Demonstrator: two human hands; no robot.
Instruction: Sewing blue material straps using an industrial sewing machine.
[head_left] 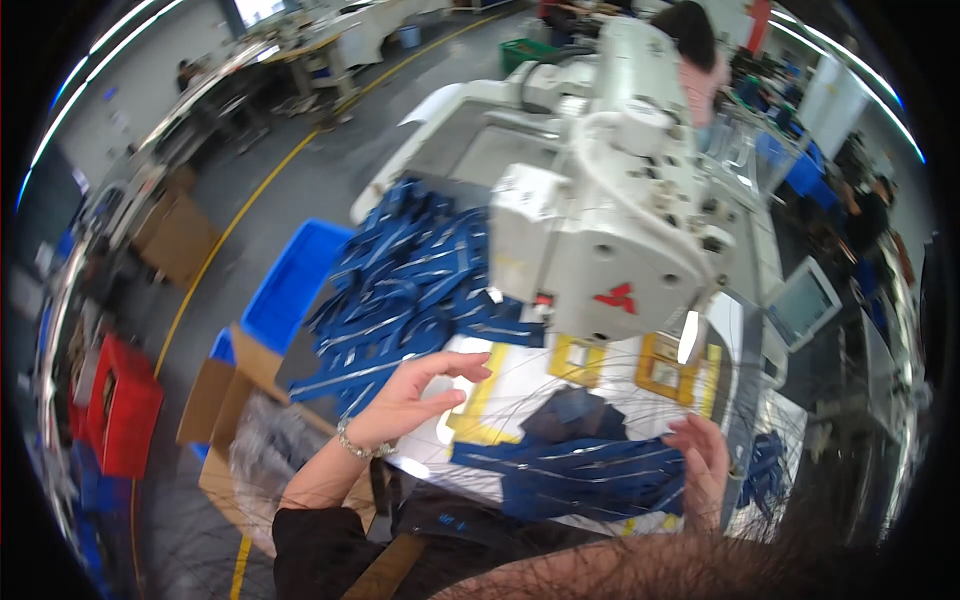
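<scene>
My left hand point(424, 396) hovers over the left part of the white work plate point(500, 385), fingers stretched out and thumb apart, holding nothing. My right hand point(703, 455) is at the right end of a bundle of blue fabric strips point(590, 478), each with a light line along it. Its fingers are loosely bent and apart; whether they touch the strips I cannot tell. Small dark fabric pieces point(575, 412) lie just beyond the bundle. Behind the plate stands a large white industrial sewing machine point(625, 235). A tangled heap of similar blue strips point(410, 270) lies to its left.
Yellow frames point(668, 368) lie under the machine head. More blue strips point(765, 470) hang at the right. A screen point(803, 303) stands beyond them. On the left are a blue bin point(295, 280), an open cardboard box point(215, 405) and a red bin point(125, 410). Another person point(695, 65) is behind the machine.
</scene>
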